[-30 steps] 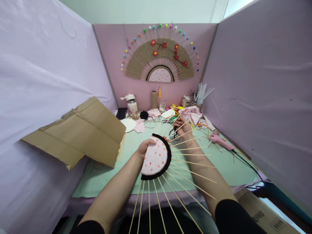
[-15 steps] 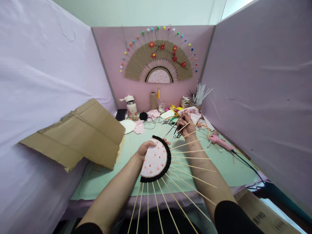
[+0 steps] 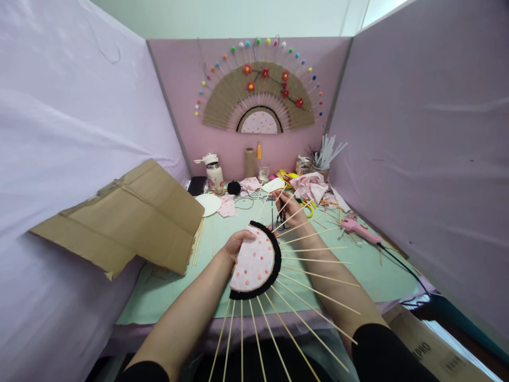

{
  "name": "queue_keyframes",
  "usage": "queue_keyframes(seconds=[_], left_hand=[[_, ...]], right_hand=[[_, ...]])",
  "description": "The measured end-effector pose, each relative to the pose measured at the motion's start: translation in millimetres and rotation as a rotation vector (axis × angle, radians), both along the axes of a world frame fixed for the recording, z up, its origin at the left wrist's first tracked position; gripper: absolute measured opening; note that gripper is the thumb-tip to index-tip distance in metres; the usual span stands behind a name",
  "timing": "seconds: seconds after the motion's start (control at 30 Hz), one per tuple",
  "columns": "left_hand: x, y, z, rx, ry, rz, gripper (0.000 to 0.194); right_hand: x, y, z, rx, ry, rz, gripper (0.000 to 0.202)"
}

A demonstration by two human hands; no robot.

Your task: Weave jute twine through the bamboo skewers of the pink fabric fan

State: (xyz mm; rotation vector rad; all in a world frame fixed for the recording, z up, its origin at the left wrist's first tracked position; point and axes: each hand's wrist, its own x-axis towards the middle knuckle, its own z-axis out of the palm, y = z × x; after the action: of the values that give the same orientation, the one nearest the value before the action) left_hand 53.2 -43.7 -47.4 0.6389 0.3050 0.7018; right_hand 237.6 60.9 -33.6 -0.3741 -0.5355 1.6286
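My left hand [image 3: 237,245] grips the straight edge of a half-round fan base [image 3: 254,262], thumb on its pink dotted face. A thick black rim [image 3: 277,262] runs round the curved side, and thin wooden sticks [image 3: 314,294] spread out from it. My right hand [image 3: 287,204] is closed on a loose bundle of black cord [image 3: 282,218], beyond the upper sticks. From its fingers a strand drops to the top of the rim.
Brown cardboard [image 3: 131,217] leans at the left. A pink glue gun [image 3: 361,231] with its cable lies right. Behind are yellow scissors [image 3: 309,208], pink cloth [image 3: 310,187] and a white bottle [image 3: 214,174]. A finished fan [image 3: 258,95] hangs on the wall.
My right hand has moved left with the black cord, closer to the top of the rim, uncovering the yellow scissors. My left hand holds the fan base almost where it was.
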Motion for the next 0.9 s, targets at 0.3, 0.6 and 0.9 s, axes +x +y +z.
queue_keyframes(seconds=[0.3,0.6,0.9], left_hand=[[-3,8,-16.1,-0.028,0.091,0.047,0.032],[9,5,-3.7,-0.076,-0.017,0.172,0.039],[9,0,-1.4,-0.094,-0.036,0.084,0.039]], right_hand=[[-47,-20,-26.6,-0.044,-0.254,0.096,0.02],[-43,-17,-25.9,-0.068,-0.29,0.045,0.021],[-33,-10,-23.9,-0.055,-0.185,0.062,0.02]])
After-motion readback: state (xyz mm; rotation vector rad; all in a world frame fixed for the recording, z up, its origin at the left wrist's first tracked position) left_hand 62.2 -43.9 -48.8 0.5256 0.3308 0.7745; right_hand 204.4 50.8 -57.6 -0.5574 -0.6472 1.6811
